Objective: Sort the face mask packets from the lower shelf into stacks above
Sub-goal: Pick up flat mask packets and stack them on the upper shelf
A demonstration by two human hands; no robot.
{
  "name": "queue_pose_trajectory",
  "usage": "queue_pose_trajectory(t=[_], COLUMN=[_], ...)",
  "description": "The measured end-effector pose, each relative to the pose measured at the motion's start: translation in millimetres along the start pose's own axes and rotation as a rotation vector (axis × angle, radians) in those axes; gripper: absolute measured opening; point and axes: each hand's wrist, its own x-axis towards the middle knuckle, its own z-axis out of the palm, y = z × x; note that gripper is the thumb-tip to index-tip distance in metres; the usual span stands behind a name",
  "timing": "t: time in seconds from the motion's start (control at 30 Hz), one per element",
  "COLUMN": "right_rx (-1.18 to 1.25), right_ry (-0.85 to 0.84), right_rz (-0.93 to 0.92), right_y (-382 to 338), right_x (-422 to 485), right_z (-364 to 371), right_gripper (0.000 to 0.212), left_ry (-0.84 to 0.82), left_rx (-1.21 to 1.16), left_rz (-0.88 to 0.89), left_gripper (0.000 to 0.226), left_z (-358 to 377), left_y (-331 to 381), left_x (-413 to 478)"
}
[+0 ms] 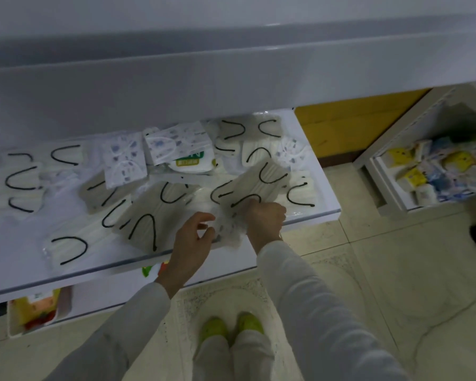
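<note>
Pale tiled floor point(396, 284) in the foreground, with a lighter mat point(226, 298) under yellow-green shoes point(231, 327). Both arms, in white sleeves point(308, 298), reach to the front edge of a white shelf point(17, 243). The left hand point(193, 243) is half curled, fingertips pinching the edge of a patterned packet point(226, 229); the right hand point(264, 218) is closed on the same packet and on a white mask packet with black ear loops point(256, 185) lifted above it. More face mask packets point(149, 213) lie loose across the shelf, most white with black loops, some printed with small blue figures point(124, 160). One packet point(190, 160) bears a green label; its lettering is too blurred to read. Below the shelf at left, a white bin point(14, 325) holds yellow and red packages. At far right, a second white unit carries a tray point(390, 199) of mixed yellow, blue and white packets. Behind, a yellow panel point(349, 125). An upper shelf point(231, 78) overhangs everything.
</note>
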Motion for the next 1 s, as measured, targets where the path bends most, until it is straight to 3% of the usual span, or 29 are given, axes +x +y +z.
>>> queue_pose_trajectory(t=[0.1,0.33,0.5,0.63,0.77,0.83,0.9,1.0], right_rx=[-0.115,-0.160,0.020,0.186,0.248,0.127,0.010,-0.079], right_ry=[0.097,0.033,-0.024,-0.324,-0.732,-0.822,-0.868,-0.850], right_rz=[-0.035,-0.135,-0.272,-0.295,-0.295,-0.344,-0.393,-0.445], right_y=[-6,-13,-22,-17,-7,-4,-2,1], right_x=[0,11,2,-10,-22,-27,-32,-47], right_z=[11,11,-7,-29,-47,-48,-45,-35], right_gripper=[0.043,0.030,0.012,0.025,0.046,0.055,0.054,0.029], left_ry=[0.006,0.009,0.032,0.034,-0.149,-0.214,-0.150,0.049], left_rx=[-0.016,-0.025,-0.030,-0.119,-0.429,-0.579,-0.589,-0.583], left_rz=[0.003,-0.007,0.007,-0.041,-0.203,-0.200,-0.202,-0.314], left_gripper=[0.022,0.022,0.020,0.013,0.022,0.022,0.017,0.015], left_z=[-8,-22,-23,-22,-25,-23,-20,-17], left_y=[-5,-10,-3,16,37,38,31,22], left_x=[0,8,17,22,14,7,3,-3])
